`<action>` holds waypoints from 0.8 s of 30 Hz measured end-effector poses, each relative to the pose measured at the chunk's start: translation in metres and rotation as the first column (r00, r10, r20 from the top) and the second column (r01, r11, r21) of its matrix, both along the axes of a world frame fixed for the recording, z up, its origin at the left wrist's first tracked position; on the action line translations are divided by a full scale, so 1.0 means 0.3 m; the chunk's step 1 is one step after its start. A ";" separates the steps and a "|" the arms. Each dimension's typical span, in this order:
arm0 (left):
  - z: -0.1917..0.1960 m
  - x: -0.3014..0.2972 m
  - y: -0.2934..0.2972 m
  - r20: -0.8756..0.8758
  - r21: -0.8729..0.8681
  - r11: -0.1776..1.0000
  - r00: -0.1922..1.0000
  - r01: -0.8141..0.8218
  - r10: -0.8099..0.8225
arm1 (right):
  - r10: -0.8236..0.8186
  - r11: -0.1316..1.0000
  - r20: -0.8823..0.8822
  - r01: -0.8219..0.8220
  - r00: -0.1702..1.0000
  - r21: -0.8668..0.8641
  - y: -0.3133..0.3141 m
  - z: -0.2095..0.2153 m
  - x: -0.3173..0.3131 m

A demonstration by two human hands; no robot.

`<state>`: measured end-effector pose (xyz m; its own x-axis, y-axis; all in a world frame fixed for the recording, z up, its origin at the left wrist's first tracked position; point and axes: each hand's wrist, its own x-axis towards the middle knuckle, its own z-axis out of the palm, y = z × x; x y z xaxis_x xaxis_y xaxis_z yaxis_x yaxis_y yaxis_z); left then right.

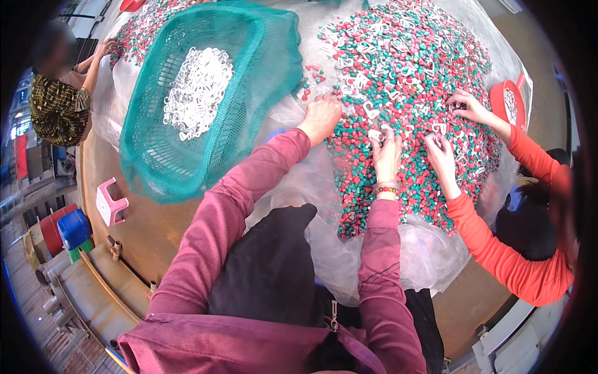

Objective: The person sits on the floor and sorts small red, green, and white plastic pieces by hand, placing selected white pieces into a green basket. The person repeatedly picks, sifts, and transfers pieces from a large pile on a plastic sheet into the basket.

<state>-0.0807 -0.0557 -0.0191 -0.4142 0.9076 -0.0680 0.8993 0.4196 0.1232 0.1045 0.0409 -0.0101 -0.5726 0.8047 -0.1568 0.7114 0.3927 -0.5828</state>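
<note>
A heap of small red and green pieces (367,193) lies in front of me, with white loop-shaped plastic pieces (371,111) scattered through it. At the heap's left edge, my left hand (322,117) is closed with its fingers curled down; whatever they hold is hidden. My right hand (387,156), with a beaded band on its wrist, is over the middle of the heap. Its fingertips are closed on a white plastic piece (374,134). Left of my left hand, a green basket (215,159) draped in green netting contains many loose white pieces (198,93).
At right, a co-worker in orange sleeves (492,249) has both hands in the same heap, close to my right hand. A red tray (506,103) rests beyond them. Another person (59,112) works at far left. A pink stool (111,202) stands below the table's left side.
</note>
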 end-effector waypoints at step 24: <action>0.282 -0.062 0.112 0.863 -0.136 0.898 -0.495 -0.418 -0.100 | -0.822 0.320 -0.454 -0.380 0.345 -0.868 0.148 0.108 0.079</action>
<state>-0.0991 -0.0222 0.0655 -0.1224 0.8857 -0.4478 -0.7142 0.2347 0.6595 0.1281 0.0854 0.0225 -0.6377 0.6540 -0.4069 -0.4044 -0.7339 -0.5457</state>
